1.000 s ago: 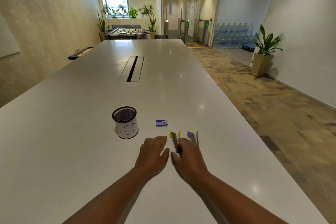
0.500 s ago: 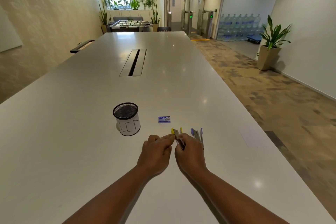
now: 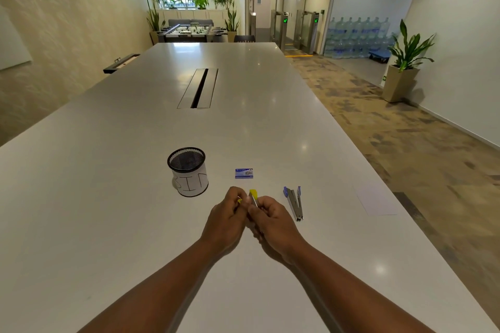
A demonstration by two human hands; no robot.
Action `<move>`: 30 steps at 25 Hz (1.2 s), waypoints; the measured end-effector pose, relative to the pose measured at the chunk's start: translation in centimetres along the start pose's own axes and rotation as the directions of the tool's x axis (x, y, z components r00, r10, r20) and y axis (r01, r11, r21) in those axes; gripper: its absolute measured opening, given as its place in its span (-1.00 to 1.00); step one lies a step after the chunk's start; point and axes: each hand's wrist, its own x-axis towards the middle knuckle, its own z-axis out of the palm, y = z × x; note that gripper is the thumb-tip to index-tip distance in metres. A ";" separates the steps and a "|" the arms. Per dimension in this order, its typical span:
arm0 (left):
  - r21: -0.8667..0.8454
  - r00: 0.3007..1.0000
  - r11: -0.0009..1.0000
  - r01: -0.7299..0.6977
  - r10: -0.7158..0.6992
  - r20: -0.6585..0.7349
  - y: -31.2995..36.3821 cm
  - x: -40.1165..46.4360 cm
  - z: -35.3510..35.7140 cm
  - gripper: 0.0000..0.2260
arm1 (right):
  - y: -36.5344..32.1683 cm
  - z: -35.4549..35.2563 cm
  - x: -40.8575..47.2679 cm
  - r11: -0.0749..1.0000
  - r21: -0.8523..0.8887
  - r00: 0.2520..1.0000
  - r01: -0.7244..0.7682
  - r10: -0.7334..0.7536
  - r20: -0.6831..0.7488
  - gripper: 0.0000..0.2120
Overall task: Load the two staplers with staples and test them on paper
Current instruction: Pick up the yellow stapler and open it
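Observation:
Both hands hold the yellow stapler just above the white table. My left hand grips its left part and my right hand its right part; most of it is hidden by my fingers. The purple stapler lies swung open on the table just right of my right hand. A small blue staple box rests beyond my hands. A white sheet of paper lies near the table's right edge.
A black mesh cup wrapped in paper marked "BIN" stands left of the staple box. A cable slot runs down the table's middle. The table's right edge drops to carpeted floor with a potted plant.
My hands have lifted the yellow stapler off the table and drawn it toward me, away from the purple stapler, which stays in place. The camera has tilted downward.

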 end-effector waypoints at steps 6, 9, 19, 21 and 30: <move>-0.022 1.000 1.000 0.013 -0.014 -0.026 0.4 -0.2 0.2 -0.64 | 0.0 0.6 -0.3 0.938 -0.332 0.990 0.097 -0.125 -0.065 -0.64; -0.051 0.999 0.999 -0.004 0.002 -0.044 0.1 -0.2 0.3 -0.64 | 0.3 0.9 -0.4 0.960 -0.255 0.977 0.113 -0.155 -0.149 -0.68; -0.396 0.989 0.915 0.072 -0.116 -0.089 -0.8 1.2 -0.6 -0.73 | 1.2 1.1 -1.0 0.907 -0.341 0.919 0.248 -0.332 -0.214 -0.83; -0.408 0.984 0.909 0.089 -0.144 -0.105 -1.0 1.5 -0.8 -0.75 | 1.1 0.9 -1.2 0.847 -0.464 0.893 0.259 -0.394 -0.220 -0.86; -0.399 0.964 0.906 0.142 -0.219 -0.153 -1.1 1.9 -0.8 -0.84 | 0.9 -0.4 -2.4 0.826 -0.558 0.888 0.077 -0.311 -0.338 -0.87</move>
